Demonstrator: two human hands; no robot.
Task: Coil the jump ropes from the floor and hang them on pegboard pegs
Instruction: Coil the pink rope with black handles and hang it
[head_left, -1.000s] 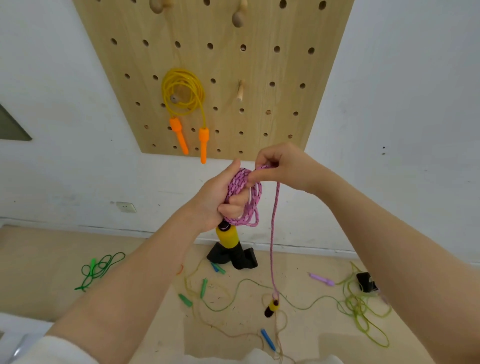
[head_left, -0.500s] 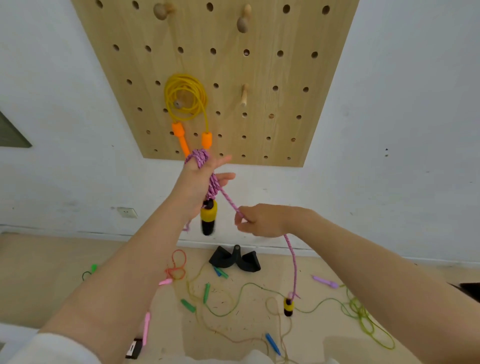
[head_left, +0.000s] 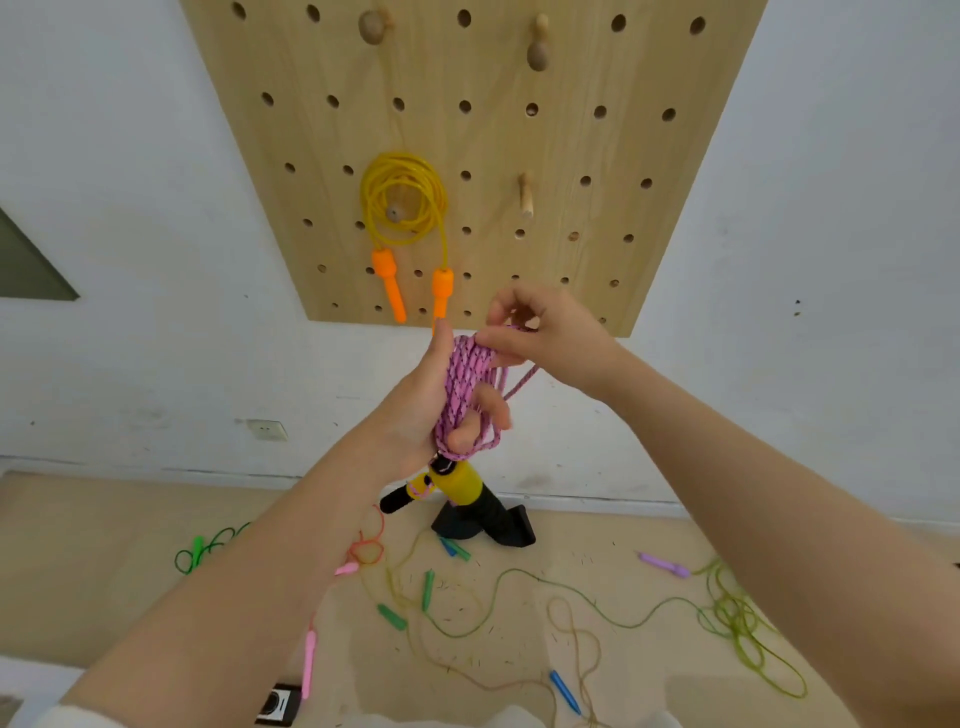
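A pink braided jump rope (head_left: 465, 384) is wound in several loops around my left hand (head_left: 423, 410), which is held up in front of the wall. Its two yellow-and-black handles (head_left: 457, 486) hang just below that hand. My right hand (head_left: 540, 332) pinches the rope at the top of the coil. Behind them is the wooden pegboard (head_left: 493, 145). A yellow rope with orange handles (head_left: 402, 208) hangs coiled on one peg. A bare wooden peg (head_left: 525, 195) sticks out to its right, above my right hand.
Two more pegs (head_left: 537, 44) sit near the board's top. On the floor lie several loose ropes: a green one (head_left: 571, 597), a yellow-green tangle (head_left: 743, 623) at right, a dark green one (head_left: 208, 545) at left, a pink-handled one (head_left: 309, 660). A black object (head_left: 498, 525) stands by the wall.
My right hand rose from below the coil to its top, laying on another loop. The second handle left the floor and now hangs beside the first under my left hand.
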